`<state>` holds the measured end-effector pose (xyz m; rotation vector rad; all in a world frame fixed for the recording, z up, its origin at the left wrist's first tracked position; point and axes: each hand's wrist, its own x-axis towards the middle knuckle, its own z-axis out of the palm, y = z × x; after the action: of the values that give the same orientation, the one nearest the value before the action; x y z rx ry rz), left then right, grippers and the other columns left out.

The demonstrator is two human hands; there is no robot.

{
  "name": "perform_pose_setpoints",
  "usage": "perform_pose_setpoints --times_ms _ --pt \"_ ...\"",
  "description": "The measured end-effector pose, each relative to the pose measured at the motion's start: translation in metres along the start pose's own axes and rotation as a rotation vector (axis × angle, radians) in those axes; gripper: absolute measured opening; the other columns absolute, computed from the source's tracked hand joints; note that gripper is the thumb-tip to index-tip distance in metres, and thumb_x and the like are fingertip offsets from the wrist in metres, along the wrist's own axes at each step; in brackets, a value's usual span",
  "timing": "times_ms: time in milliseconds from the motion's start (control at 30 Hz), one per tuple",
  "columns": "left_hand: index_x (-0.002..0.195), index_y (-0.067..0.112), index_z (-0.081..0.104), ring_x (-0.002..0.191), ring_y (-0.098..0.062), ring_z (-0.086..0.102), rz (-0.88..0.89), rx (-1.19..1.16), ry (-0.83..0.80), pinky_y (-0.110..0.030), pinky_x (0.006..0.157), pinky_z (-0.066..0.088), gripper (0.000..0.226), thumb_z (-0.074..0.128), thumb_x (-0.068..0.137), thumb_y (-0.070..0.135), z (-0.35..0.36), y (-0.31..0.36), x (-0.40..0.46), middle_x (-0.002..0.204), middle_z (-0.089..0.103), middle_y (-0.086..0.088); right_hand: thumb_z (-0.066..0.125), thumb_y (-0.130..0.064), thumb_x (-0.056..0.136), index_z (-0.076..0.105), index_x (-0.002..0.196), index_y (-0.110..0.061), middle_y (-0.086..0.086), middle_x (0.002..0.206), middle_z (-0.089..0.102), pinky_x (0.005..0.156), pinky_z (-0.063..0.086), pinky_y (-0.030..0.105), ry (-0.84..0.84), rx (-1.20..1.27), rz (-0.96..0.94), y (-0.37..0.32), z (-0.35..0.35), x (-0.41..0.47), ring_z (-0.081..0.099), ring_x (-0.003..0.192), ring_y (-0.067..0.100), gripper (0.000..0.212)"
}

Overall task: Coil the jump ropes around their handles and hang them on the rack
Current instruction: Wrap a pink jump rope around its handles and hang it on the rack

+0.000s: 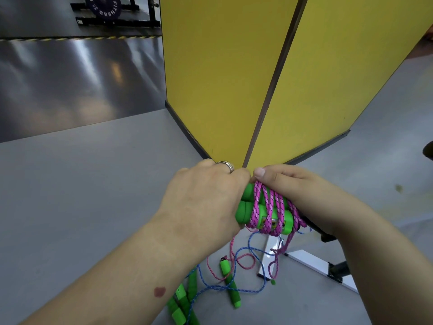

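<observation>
Where hands grip, braided pink rope (pixel 269 207) round cylindrical green handles (pixel 248 207)

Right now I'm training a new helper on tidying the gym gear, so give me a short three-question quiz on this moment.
1. True or false: the pink rope is wound around a pair of green handles.
2. Which hand wears the ring? A) left hand B) right hand
3. Fill in: a loose ____ rope lies on the floor beside more green handles.

Key: 1 true; 2 A; 3 blue.
</observation>
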<state>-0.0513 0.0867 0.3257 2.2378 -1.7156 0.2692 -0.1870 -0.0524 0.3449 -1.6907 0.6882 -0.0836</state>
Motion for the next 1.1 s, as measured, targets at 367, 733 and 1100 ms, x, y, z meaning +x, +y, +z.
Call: perform_pose_setpoints --times_ms 367,733,1100 --pt "0.096 0.035 0.052 0.08 -0.019 0.054 -0.004 0.057 0.075 -0.036 0.078 0.033 0.028 0.065 0.074 0.044 0.0 0.007 0.0 0.078 0.05 0.012 0.059 -0.039 0.097 0.073 0.096 -0.005 0.022 0.095 0.076 0.09 0.055 0.061 0.064 0.07 -0.041 -0.001 0.009 0.004 0.073 0.089 0.043 0.037" --pt "0.113 0.041 0.045 0.102 -0.015 0.044 -0.071 -0.046 -0.141 -0.038 0.073 0.053 0.064 0.073 0.063 0.069 -0.014 0.003 -0.002 0.105 0.046 0.015 0.067 -0.045 0.088 0.065 0.088 0.004 0.036 0.084 0.064 0.074 0.053 0.064 0.078 0.039 -0.106 0.003 -0.001 0.005 0.065 0.071 0.048 0.049" --pt "0.093 0.04 0.048 0.078 -0.011 0.057 -0.032 -0.109 -0.381 -0.036 0.064 0.054 0.049 0.08 0.063 0.062 -0.026 -0.015 0.004 0.086 0.051 0.011 0.074 -0.04 0.081 0.065 0.093 0.01 0.021 0.074 0.064 0.067 0.051 0.035 -0.156 0.206 -0.07 0.013 -0.016 0.009 0.061 0.062 0.028 0.052"
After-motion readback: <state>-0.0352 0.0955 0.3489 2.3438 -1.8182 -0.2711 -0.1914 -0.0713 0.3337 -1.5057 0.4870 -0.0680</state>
